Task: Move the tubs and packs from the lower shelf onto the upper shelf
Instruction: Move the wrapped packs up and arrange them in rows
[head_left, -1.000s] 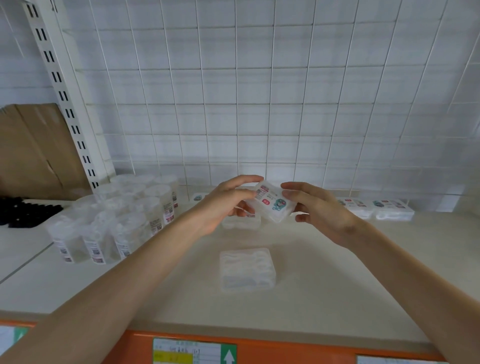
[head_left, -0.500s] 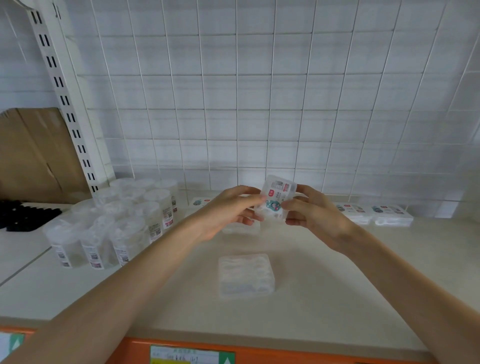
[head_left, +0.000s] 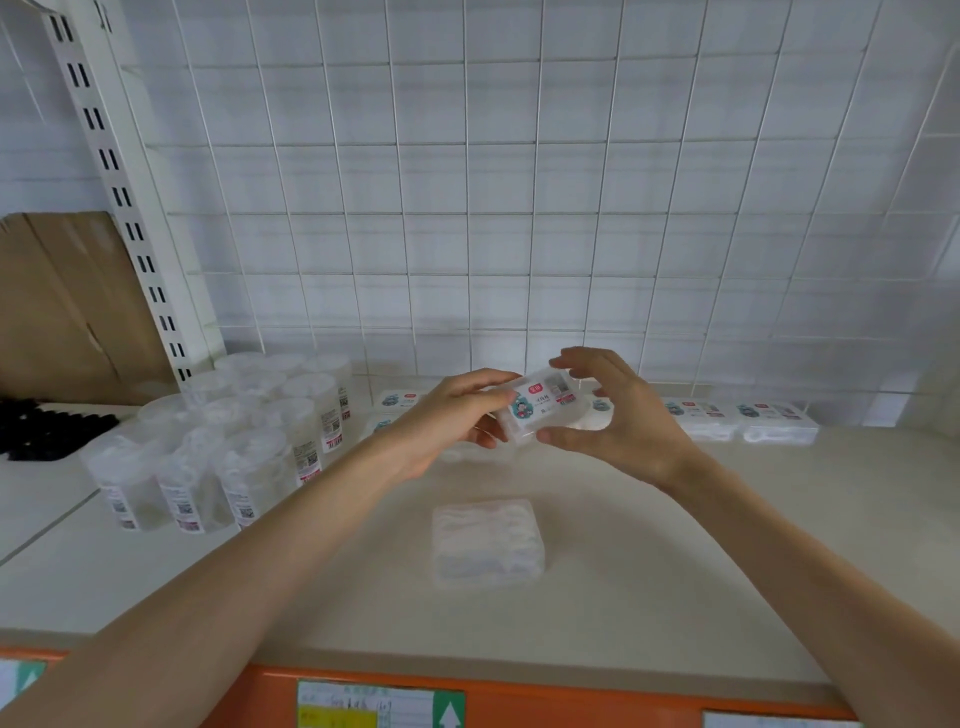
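A small clear pack (head_left: 540, 407) with a red and teal label is held above the cream shelf (head_left: 675, 545) between both hands. My left hand (head_left: 447, 421) pinches its left end. My right hand (head_left: 623, 415) holds its right end, thumb under, fingers curled over the top. A plain clear pack (head_left: 488, 540) lies flat on the shelf below the hands. Several round clear tubs (head_left: 228, 441) stand clustered at the left. Labelled packs (head_left: 748, 421) lie in a row along the back wire grid, partly hidden behind my hands.
A white slotted upright (head_left: 130, 208) and a brown cardboard sheet (head_left: 67, 306) stand at the left. Black items (head_left: 47, 428) sit on the neighbouring shelf. An orange front rail (head_left: 571, 701) with price labels edges the shelf.
The pack has been turned between both hands from upright to lying lengthwise with its label up. My right fingers have shifted over its top.
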